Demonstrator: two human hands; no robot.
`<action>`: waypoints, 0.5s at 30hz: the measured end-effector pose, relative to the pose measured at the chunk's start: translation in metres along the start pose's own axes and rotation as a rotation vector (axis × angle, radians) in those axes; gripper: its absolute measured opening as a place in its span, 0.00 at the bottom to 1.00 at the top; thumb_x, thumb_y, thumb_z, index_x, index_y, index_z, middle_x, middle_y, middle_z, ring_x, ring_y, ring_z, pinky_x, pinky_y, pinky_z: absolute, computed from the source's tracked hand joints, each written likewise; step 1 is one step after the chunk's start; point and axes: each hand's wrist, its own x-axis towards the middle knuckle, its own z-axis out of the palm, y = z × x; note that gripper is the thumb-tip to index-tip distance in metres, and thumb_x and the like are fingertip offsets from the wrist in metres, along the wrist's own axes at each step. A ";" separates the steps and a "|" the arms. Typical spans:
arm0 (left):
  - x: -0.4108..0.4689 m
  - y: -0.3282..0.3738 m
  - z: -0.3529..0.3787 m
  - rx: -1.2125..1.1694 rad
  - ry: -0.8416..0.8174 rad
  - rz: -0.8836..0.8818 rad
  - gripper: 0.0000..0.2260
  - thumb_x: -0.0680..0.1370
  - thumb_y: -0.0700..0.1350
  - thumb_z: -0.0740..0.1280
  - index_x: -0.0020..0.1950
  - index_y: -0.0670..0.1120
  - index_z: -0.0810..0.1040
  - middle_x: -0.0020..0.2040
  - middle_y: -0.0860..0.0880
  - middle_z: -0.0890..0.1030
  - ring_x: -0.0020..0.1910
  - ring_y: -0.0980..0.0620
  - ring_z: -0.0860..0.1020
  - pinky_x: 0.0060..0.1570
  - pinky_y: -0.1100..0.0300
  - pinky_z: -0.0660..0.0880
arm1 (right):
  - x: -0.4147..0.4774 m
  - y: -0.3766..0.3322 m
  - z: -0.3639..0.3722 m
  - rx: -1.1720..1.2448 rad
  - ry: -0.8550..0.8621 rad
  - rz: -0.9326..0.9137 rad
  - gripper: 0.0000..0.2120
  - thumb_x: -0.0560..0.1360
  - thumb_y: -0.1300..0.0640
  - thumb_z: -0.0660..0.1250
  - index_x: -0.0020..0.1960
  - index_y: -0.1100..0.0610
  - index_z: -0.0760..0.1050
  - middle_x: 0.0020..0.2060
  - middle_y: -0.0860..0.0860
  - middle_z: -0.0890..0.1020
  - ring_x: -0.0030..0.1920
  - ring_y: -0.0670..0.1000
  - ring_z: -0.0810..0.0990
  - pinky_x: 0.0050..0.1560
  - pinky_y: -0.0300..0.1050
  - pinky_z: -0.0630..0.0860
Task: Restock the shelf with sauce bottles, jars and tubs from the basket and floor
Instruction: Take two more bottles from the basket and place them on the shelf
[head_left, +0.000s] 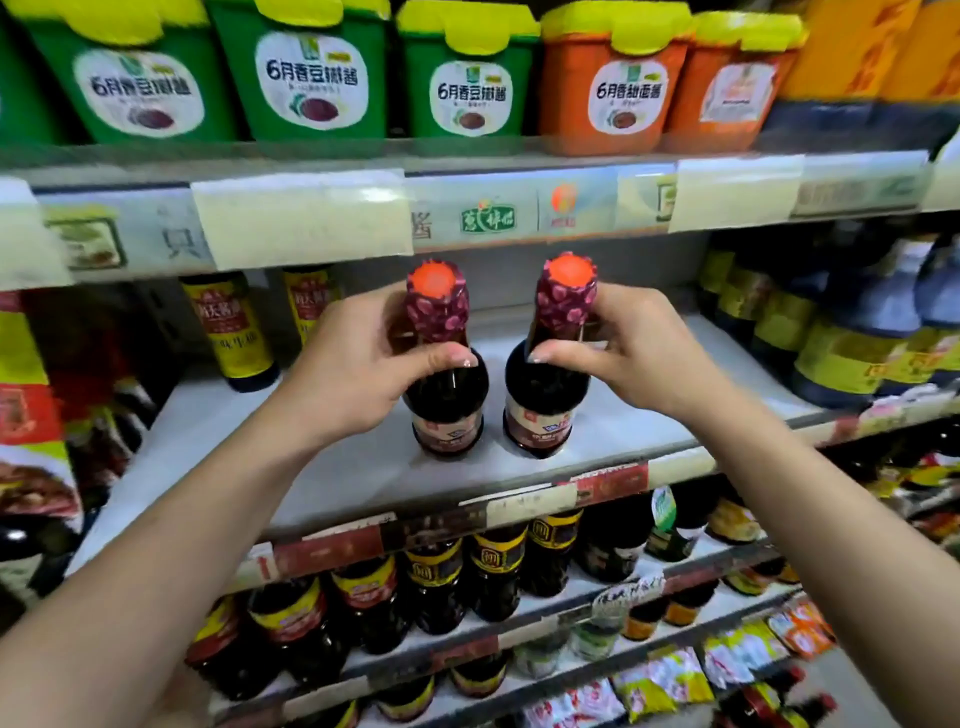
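Two dark sauce bottles with orange caps and purple patterned neck wraps stand side by side on the white middle shelf (363, 467). My left hand (358, 364) grips the neck of the left bottle (447, 400). The neck of the right bottle (543, 400) is held by my right hand (634, 353). Both bottles are upright, near the shelf's front edge, with their bases on or just above the board.
Two yellow-labelled bottles (234, 327) stand at the shelf's back left, large dark bottles (831, 338) at its right. Green tubs (311, 73) and orange tubs (613, 83) fill the shelf above. Below are rows of dark bottles (467, 577) and packets (675, 680).
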 end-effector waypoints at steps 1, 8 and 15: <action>0.002 -0.003 0.000 0.014 0.006 -0.004 0.21 0.59 0.63 0.68 0.46 0.52 0.78 0.47 0.51 0.82 0.52 0.49 0.80 0.58 0.46 0.74 | 0.003 0.004 0.003 -0.001 -0.017 0.007 0.19 0.67 0.43 0.69 0.45 0.59 0.79 0.38 0.56 0.83 0.40 0.55 0.81 0.42 0.48 0.74; 0.019 -0.029 0.006 0.102 0.055 -0.131 0.18 0.65 0.57 0.72 0.26 0.46 0.69 0.19 0.56 0.72 0.24 0.61 0.68 0.29 0.66 0.66 | 0.021 0.026 0.015 0.058 -0.073 0.099 0.25 0.64 0.38 0.64 0.38 0.63 0.74 0.33 0.58 0.78 0.33 0.52 0.72 0.33 0.36 0.64; 0.049 -0.051 0.004 0.007 0.024 -0.248 0.22 0.69 0.52 0.70 0.60 0.46 0.76 0.59 0.51 0.78 0.60 0.53 0.74 0.64 0.59 0.67 | 0.046 0.053 0.033 0.274 -0.112 0.285 0.17 0.69 0.47 0.70 0.40 0.63 0.78 0.35 0.57 0.79 0.36 0.47 0.73 0.38 0.43 0.67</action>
